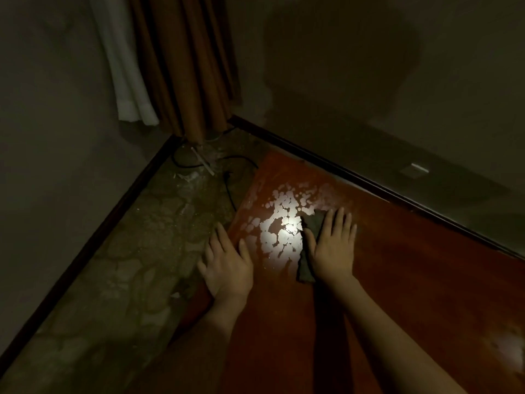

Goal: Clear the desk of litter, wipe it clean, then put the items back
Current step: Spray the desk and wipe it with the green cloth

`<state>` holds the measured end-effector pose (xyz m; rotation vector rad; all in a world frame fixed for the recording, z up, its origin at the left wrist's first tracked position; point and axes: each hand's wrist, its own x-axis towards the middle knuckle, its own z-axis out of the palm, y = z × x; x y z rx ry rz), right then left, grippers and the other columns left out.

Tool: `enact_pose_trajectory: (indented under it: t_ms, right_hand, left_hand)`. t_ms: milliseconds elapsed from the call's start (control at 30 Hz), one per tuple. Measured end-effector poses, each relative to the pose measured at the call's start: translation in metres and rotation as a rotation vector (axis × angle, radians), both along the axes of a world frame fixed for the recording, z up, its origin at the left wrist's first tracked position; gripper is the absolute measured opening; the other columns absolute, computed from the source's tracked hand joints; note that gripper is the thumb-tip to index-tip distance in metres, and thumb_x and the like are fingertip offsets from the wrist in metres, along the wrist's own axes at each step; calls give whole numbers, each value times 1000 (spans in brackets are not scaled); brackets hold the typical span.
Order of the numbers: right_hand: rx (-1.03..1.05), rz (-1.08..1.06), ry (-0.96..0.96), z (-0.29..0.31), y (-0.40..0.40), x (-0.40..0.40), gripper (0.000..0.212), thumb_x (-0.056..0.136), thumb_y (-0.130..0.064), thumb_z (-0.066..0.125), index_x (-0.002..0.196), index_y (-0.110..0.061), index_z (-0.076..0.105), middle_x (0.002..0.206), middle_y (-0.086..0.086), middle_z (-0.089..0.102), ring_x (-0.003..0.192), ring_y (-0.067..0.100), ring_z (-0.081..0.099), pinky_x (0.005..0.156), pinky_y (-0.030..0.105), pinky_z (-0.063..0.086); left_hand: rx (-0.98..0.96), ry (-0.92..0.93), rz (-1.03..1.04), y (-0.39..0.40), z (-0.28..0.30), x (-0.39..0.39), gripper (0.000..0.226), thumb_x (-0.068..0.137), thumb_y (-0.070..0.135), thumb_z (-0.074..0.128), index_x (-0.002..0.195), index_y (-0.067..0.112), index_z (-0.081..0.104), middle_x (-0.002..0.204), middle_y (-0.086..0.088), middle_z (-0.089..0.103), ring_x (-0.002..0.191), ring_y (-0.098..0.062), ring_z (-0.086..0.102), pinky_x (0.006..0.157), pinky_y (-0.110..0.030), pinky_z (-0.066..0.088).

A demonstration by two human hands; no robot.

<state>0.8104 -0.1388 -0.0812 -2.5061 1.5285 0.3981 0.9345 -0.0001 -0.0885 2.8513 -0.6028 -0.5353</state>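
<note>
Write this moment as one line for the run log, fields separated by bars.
step: wiping | right hand: flat on dark cloth | left hand: flat at desk edge | surface: wet patches | litter: none seen on desk

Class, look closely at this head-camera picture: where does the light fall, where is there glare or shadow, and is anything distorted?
Head view: dim overall; a bright glare patch shines off the wet red desk beside the dark cloth under the flat right hand; the left hand rests at the desk's edge; a large soft shadow darkens the wall; wide-angle bending curves the skirting lines.
</note>
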Motion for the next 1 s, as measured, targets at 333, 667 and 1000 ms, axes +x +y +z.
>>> enact_pose_trajectory:
  t_ms: [333,667,1000]
  right_hand:
    - [-57,-149,-116,-16,-59,102,75,98,-56,16,152,-6,-1,159,19,-4,147,32,-7,117,46,-7]
    - [-2,332,-136,-14,-29,60,78,89,-65,1,152,-19,1,158,4,-7,146,21,-10,118,44,-6]
    - [-39,200,-142,-16,-69,156,66,100,-52,16,154,-16,4,161,5,2,148,23,-3,116,49,-6]
  left_hand:
    - [14,-12,52,-11,-14,-1,63,87,43,27,128,4,54,110,-15,63,98,-31,61,84,-43,44]
    - [-67,-51,43,-7,-16,0,61,87,43,29,127,4,54,106,-14,63,97,-31,61,82,-44,45]
    - [-53,-86,8,-4,-17,-1,59,86,42,32,125,5,56,107,-12,64,99,-29,61,81,-44,46]
